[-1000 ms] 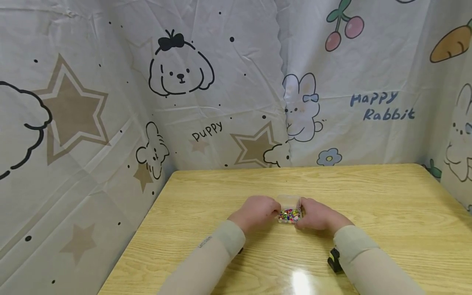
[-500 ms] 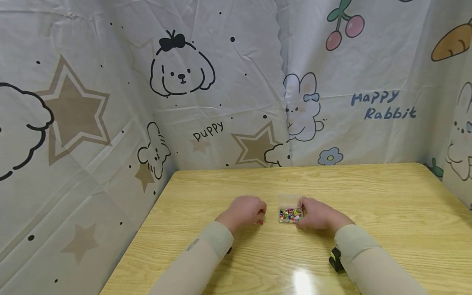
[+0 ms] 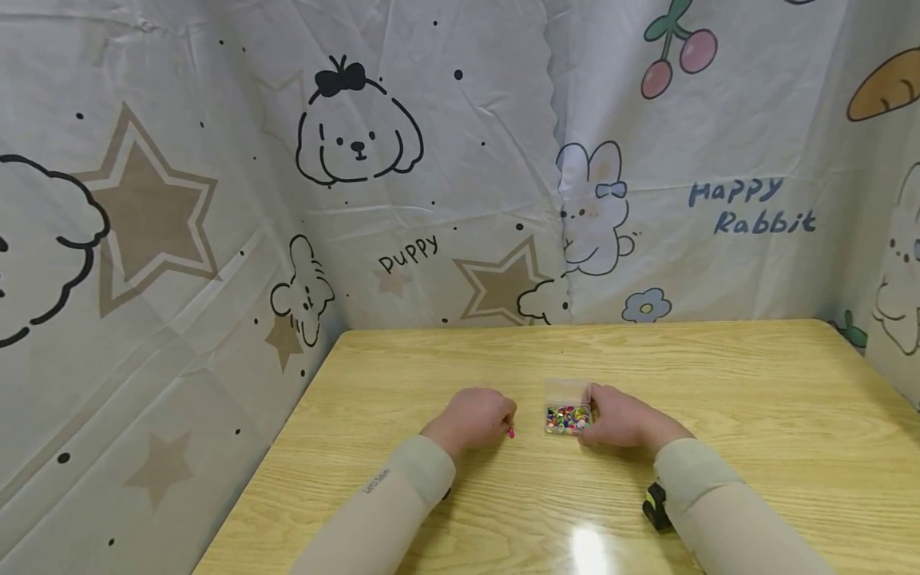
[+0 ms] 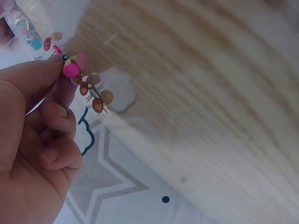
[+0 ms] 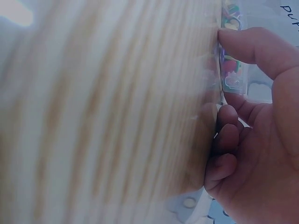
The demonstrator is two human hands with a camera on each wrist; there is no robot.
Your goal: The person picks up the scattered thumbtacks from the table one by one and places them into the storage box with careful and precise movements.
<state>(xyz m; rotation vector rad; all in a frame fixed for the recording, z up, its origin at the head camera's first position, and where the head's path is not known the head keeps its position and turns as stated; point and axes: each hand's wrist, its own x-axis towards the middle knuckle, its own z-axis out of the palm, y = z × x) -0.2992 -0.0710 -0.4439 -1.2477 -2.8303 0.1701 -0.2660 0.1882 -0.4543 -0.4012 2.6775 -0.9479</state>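
A small clear plastic box point(image 3: 568, 419) with its lid raised holds several colourful thumbtacks on the table. My right hand point(image 3: 618, 417) grips its right side, the thumb and fingers on either side of the box in the right wrist view. To the left of the box, my left hand point(image 3: 476, 419) is low over the table, thumb and index finger pinched together at a thumbtack partly hidden by the fingertips. A bright pink thumbtack point(image 4: 71, 70) shows right at these fingertips. Several red and tan thumbtacks point(image 4: 97, 105) lie close by on the tabletop, their pins visible.
The wooden table point(image 3: 747, 383) is glossy and reflects light near its front. Printed cloth point(image 3: 431, 160) hangs behind it and along both sides. Black wrist gear point(image 3: 656, 507) shows under the right sleeve.
My left hand has moved left, away from the box, and down near the table, with a pink thumbtack now showing at its fingers. The right hand keeps holding the box in place.
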